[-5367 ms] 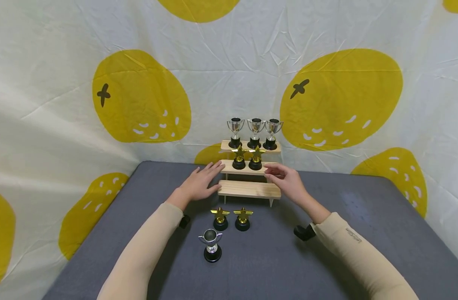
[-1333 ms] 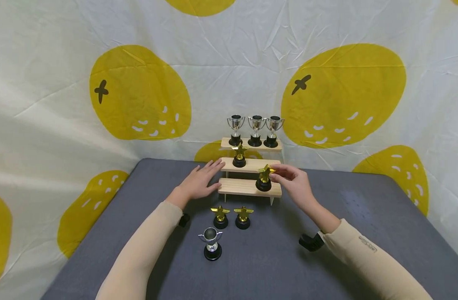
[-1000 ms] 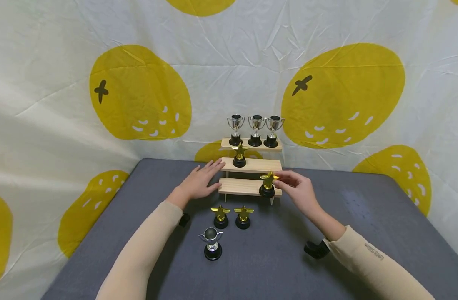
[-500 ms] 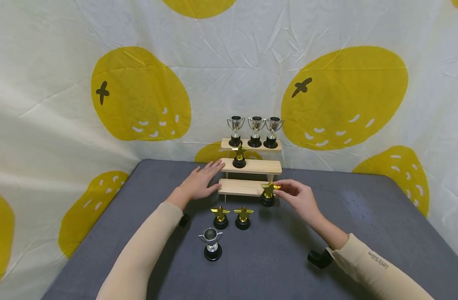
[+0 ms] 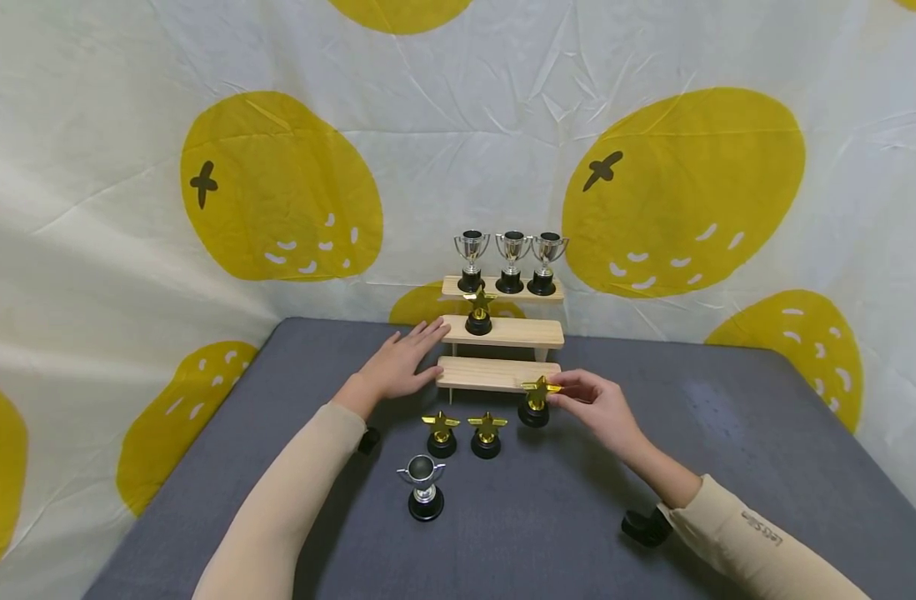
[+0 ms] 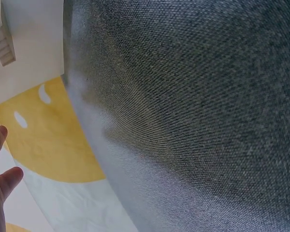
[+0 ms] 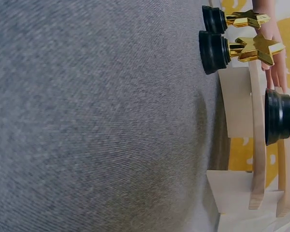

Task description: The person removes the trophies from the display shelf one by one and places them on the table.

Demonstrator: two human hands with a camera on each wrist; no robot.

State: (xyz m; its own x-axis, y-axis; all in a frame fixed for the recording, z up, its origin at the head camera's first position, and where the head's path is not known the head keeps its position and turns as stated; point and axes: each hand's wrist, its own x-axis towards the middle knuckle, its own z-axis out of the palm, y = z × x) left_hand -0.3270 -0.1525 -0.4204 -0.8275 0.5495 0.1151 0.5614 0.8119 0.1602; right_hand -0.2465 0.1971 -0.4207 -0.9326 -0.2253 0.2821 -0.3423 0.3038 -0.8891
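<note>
My right hand (image 5: 596, 407) pinches a gold star trophy (image 5: 535, 402) by its star, in front of the lowest shelf's right end. In the right wrist view this trophy's black base (image 7: 279, 117) hangs above the table. My left hand (image 5: 396, 367) has its fingers extended, its fingertips at the left ends of the middle shelf (image 5: 528, 332) and lowest shelf (image 5: 476, 374) of a wooden stand. Another star trophy (image 5: 478, 312) stands on the middle shelf. Three silver cup trophies (image 5: 513, 260) line the top shelf (image 5: 449, 287).
Two star trophies (image 5: 442, 435) (image 5: 486, 435) stand side by side on the grey table (image 5: 548, 533) before the stand. Nearer to me stands a silver cup trophy (image 5: 424, 489). A white curtain (image 5: 458, 100) with yellow fruit prints hangs behind the table.
My right hand has taken a star trophy off the middle shelf's centre and brought it down and toward me, past the lowest shelf. The left hand stays at the stand.
</note>
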